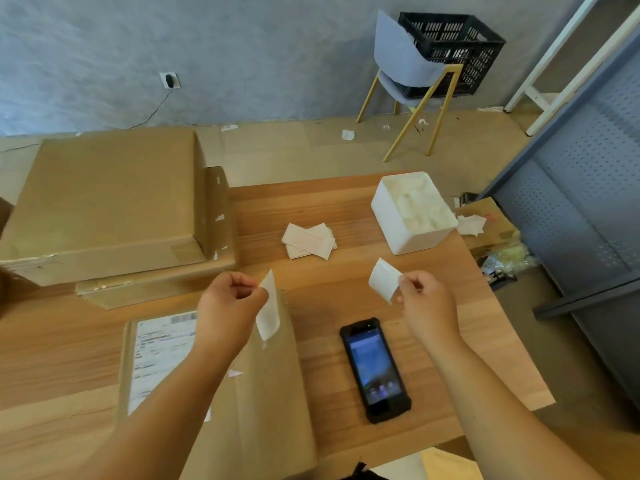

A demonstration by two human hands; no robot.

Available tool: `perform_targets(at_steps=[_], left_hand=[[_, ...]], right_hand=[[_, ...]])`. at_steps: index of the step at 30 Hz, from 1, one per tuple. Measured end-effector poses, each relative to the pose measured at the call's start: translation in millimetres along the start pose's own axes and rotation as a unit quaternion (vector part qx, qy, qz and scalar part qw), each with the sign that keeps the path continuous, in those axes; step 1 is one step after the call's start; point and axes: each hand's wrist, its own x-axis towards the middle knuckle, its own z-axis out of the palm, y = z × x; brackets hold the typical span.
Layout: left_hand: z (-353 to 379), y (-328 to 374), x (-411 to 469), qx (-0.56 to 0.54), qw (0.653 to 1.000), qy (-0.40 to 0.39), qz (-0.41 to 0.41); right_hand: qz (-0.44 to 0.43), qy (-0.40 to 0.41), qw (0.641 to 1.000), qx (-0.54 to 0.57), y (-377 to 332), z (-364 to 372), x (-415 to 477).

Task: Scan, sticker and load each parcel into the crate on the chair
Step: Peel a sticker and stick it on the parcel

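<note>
White box (412, 216): far right corner of the desk (332, 202), full of white scraps.
Socket (176, 81): on the wall (242, 46), black plug (168, 80) in.
Grey rack (581, 209): beside the desk's right edge.
Paper bits (348, 134): floor (294, 150) beyond the far edge.

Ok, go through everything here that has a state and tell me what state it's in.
Left hand: pinching a white paper slip.
Right hand: pinching a second white slip.
Black rugged phone: face up, screen lit.
Flat brown cardboard parcel: closed, label up.
White foam box: open, holding white scraps.
Black plastic crate: on the blue chair, open-topped.
</note>
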Motion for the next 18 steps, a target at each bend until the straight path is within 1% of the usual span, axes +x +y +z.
perform_targets(at_steps=[4,8,13,18], left_hand=[[62,28,9,0.085,0.994,-0.050,0.052],[129,61,26,0.115,0.981,-0.104,0.113],[207,107,56,0.117,0.970,-0.120,0.177],[260,137,96,0.105,0.964,-0.098,0.224]], right_hand=[[-0.063,-0.042,0.991,-0.107,18,-37,47],[-0.091,-0.075,0.973,-0.198,35,-68,91],[-0.110,-0.067,0.963,-0.238,44,-98,135],[-0.111,-0.051,0.968,-0.218,47,-115,162]])
